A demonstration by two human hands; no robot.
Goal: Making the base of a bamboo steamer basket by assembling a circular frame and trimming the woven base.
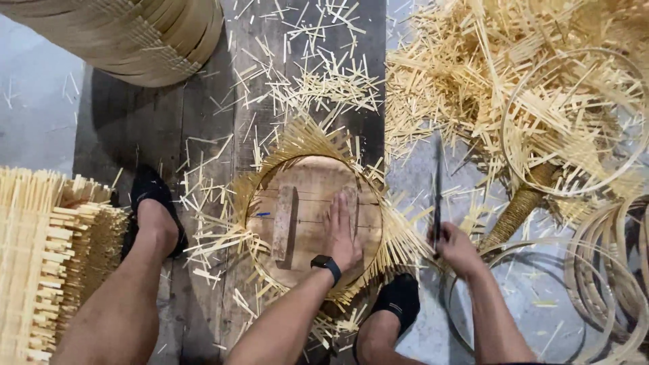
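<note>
My left hand [342, 233], with a dark watch on the wrist, lies flat with fingers together on a round wooden disc [304, 203] that has a wooden bar handle [284, 223]. The disc sits inside a bamboo hoop [253, 192] over a woven mat whose strip ends stick out all around. My right hand [456, 247] is closed around the handle of a long dark knife [437, 182], its blade pointing away from me, just right of the hoop. My two feet in black shoes rest on either side of the disc.
Cut bamboo offcuts [318, 81] litter the dark wooden board. A stack of woven trays [128, 37] stands at the top left, a pile of woven mats [34, 257] at the left. Loose hoops [608, 270] and a heap of strips [514, 81] lie to the right.
</note>
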